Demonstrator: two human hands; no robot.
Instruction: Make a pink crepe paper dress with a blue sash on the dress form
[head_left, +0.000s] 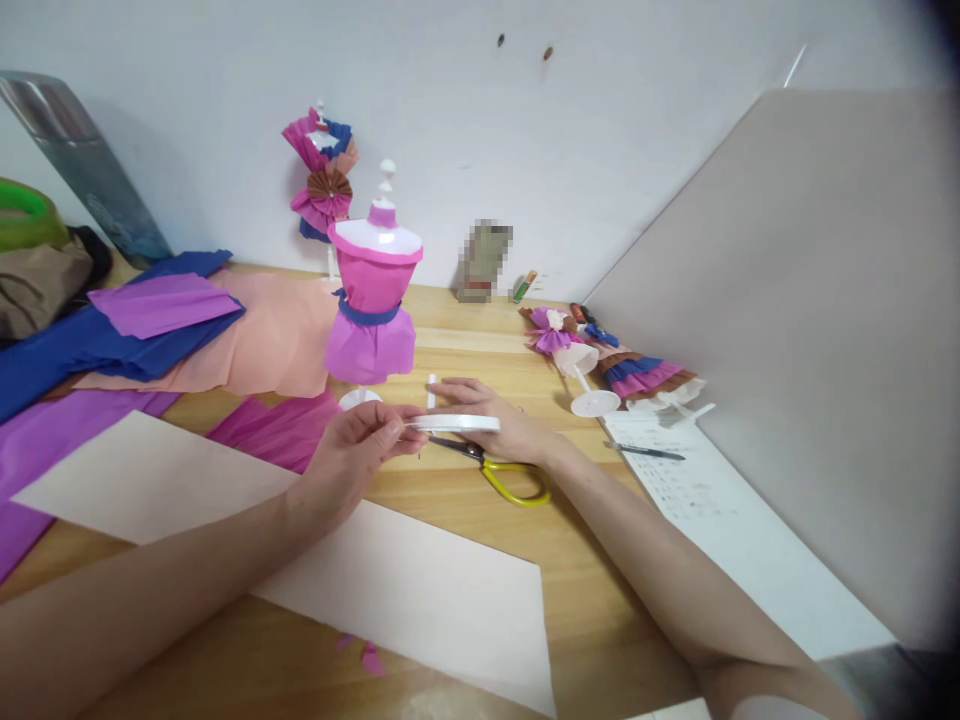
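Observation:
My left hand (358, 452) and my right hand (501, 420) hold a flat white roll of tape (454, 423) between them above the wooden table (592, 560). The left fingers pinch at the roll's left edge; the right hand wraps round its far side. Just behind stands a small mannequin (373, 290) in a pink and purple paper dress with a blue waistband. Yellow-handled scissors (504, 472) lie on the table under my right hand.
A large pale paper sheet (420, 590) lies near me. Pink, purple and blue tissue sheets (187, 330) cover the left. A second dressed mannequin (324, 185) stands at the back, others (600, 365) lie right. A pen (645, 452) rests on white paper. A grey board (810, 330) leans right.

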